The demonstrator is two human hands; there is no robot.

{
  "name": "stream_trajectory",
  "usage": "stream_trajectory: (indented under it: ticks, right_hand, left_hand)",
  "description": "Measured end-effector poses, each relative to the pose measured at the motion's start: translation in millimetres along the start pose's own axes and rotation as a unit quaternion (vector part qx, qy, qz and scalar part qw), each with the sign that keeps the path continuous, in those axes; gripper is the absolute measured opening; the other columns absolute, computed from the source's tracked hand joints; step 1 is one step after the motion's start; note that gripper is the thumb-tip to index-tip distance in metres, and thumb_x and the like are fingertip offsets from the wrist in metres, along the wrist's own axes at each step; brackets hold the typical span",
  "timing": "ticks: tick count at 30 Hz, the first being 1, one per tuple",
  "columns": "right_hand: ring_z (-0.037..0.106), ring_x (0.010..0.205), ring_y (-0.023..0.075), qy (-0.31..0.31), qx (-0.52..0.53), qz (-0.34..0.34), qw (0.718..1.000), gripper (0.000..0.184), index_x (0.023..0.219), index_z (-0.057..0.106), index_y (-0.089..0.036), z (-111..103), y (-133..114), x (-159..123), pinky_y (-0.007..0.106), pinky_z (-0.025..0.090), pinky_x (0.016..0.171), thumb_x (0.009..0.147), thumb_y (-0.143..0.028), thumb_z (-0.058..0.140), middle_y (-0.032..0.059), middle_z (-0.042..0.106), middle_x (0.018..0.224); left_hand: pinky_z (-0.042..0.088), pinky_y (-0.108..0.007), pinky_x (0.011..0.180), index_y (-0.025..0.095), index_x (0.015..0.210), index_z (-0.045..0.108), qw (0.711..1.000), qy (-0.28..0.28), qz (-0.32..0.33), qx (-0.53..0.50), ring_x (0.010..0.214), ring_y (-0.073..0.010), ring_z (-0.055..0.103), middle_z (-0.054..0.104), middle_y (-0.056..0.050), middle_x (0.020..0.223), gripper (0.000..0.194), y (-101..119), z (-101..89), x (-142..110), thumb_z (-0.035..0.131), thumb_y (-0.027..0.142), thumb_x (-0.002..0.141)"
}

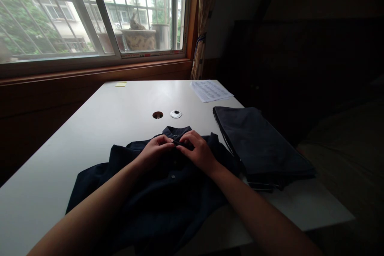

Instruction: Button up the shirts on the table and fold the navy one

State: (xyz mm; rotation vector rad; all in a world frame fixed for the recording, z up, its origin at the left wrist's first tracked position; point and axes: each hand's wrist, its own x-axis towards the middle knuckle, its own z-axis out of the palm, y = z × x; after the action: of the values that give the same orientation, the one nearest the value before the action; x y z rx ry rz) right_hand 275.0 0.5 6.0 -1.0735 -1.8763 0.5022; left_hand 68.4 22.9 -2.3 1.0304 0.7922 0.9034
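Observation:
A dark navy button-up shirt (pixel 162 208) lies spread on the white table (pixel 75 128), its collar (pixel 177 130) pointing away from me. My left hand (pixel 156 148) pinches the front edge just below the collar. Close beside it, my right hand (pixel 196 150) grips the same edge with thumb and fingers. The fingertips of both hands nearly meet there, and whatever small part lies between them is hidden. Lower on the shirt front, a button (pixel 173 177) shows.
Folded dark cloth (pixel 261 144) lies right of the shirt. Printed sheets (pixel 210 90) rest at the table's far right corner, a yellow note (pixel 121 84) at the far left. A cable hole (pixel 157 115) and a round white cap (pixel 176 114) are beyond the collar. A barred window stands behind.

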Motion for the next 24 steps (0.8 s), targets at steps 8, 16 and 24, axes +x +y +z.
stream_trajectory:
  ticks: [8, 16, 24]
  right_hand:
    - [0.063, 0.080, 0.0173, -0.020, 0.029, 0.028, 0.999, 0.005, 0.085, 0.067, -0.023, 1.7, 10.4, 0.9, 0.030, 0.050, 0.075, 0.087, -0.027, 0.070, 0.0009, 0.066, 0.085]
    - [0.065, 0.077, 0.0168, 0.004, 0.063, 0.050, 0.997, 0.005, 0.086, 0.069, -0.022, 5.6, 7.5, -1.1, 0.029, 0.051, 0.074, 0.085, -0.026, 0.071, 0.0006, 0.070, 0.082]
    - [0.066, 0.077, 0.0180, 0.014, 0.119, 0.088, 0.989, 0.010, 0.084, 0.070, -0.021, 8.3, 4.3, -1.5, 0.030, 0.053, 0.072, 0.082, -0.031, 0.074, 0.0014, 0.070, 0.082]
  left_hand:
    - [0.044, -0.021, 0.062, 0.014, 0.080, 0.061, 0.999, -0.024, -0.038, -0.017, 0.066, -0.0080, 0.059, 0.066, -0.001, 0.086, 0.028, 1.6, -5.5, 3.3, 0.086, 0.022, 0.068]
    - [0.045, -0.021, 0.067, 0.016, 0.096, 0.060, 0.995, -0.090, -0.048, 0.025, 0.072, -0.0098, 0.061, 0.065, 0.000, 0.085, 0.034, 2.5, -7.0, 3.0, 0.083, 0.017, 0.070]
    - [0.040, -0.019, 0.061, 0.016, 0.091, 0.060, 0.993, -0.094, -0.060, 0.037, 0.066, -0.0087, 0.057, 0.063, 0.001, 0.078, 0.030, -0.9, -9.7, 2.5, 0.082, 0.020, 0.071]
